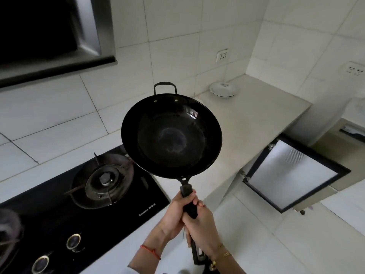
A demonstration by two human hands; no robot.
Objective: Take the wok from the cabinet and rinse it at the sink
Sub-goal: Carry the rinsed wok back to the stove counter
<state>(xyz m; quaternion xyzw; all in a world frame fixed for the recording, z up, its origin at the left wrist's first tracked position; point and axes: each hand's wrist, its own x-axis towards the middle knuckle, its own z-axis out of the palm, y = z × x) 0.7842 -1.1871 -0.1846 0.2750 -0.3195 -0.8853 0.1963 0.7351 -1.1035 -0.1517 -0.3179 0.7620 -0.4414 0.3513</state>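
Head view: the wok is held up by its long handle, gripped by both hands, the left hand just ahead of the right hand. Removal from the open cabinet door, right of the hands, looks done; no sink is seen, so rinsing remains. "Royalstar" is printed on the hob, left of the hands.

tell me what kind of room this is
Most likely a home kitchen: a black gas hob with a burner is set into a tiled counter, a range hood hangs above it, and both hands grip the handle of a black wok over the worktop.
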